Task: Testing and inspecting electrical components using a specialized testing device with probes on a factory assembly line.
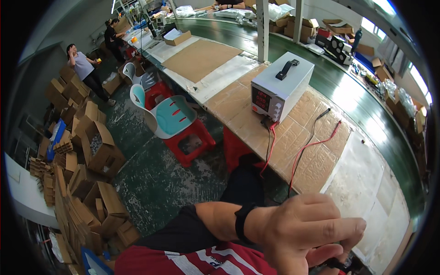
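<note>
My left hand [311,229], with a black band on its wrist, is raised at the lower right in front of the table's near end. Its fingers are curled together, and whatever lies between them is hidden. Just below it, a sliver of skin with a dark and a red bit shows at the picture's edge; this may be my right hand, but its fingers cannot be made out. Beyond the hand, a light grey bench power supply [282,87] with a black handle and lit red display stands on the table. A red lead [316,143] and a black lead [313,130] lie in front of it.
Brown cardboard [330,151] covers part of the long table. A green conveyor belt [362,119] runs behind it, past a white post [262,32]. Chairs with turquoise seats [172,117] rest on red stools [190,142]. Cardboard boxes [103,146] pile up on the left; people [82,66] stand beyond.
</note>
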`<state>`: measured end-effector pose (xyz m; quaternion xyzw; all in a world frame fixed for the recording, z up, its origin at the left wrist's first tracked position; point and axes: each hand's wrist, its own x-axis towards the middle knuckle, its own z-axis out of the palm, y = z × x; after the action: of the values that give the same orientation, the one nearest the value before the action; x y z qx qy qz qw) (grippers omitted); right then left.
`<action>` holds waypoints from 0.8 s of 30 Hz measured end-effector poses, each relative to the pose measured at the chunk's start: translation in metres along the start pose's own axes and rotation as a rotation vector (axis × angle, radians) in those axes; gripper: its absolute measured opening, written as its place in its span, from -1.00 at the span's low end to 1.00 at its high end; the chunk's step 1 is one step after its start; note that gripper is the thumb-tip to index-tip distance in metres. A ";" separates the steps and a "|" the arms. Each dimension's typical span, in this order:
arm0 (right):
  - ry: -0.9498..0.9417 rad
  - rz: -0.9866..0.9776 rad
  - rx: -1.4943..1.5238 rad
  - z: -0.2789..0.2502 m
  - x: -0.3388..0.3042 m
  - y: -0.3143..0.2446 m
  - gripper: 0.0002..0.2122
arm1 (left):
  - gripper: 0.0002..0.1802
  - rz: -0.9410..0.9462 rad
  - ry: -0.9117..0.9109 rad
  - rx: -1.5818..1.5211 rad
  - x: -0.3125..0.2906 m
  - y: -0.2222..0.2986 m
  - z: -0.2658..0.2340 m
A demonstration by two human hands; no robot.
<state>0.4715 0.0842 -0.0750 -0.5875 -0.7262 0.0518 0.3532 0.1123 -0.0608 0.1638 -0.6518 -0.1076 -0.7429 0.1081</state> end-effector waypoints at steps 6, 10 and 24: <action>-0.024 0.019 0.016 -0.002 0.003 0.000 -0.68 | -0.34 -0.227 -0.023 -0.332 0.010 0.014 -0.006; -0.058 0.097 0.059 -0.001 0.002 0.002 -0.68 | -0.41 -0.691 -0.543 -0.849 0.024 0.020 -0.021; -0.050 0.092 0.053 -0.001 0.002 0.000 -0.67 | -0.70 -0.383 0.036 -1.480 0.017 0.013 -0.005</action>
<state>0.4724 0.0855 -0.0732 -0.6091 -0.7055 0.1016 0.3477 0.1090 -0.0747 0.1803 -0.5123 0.3088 -0.6375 -0.4856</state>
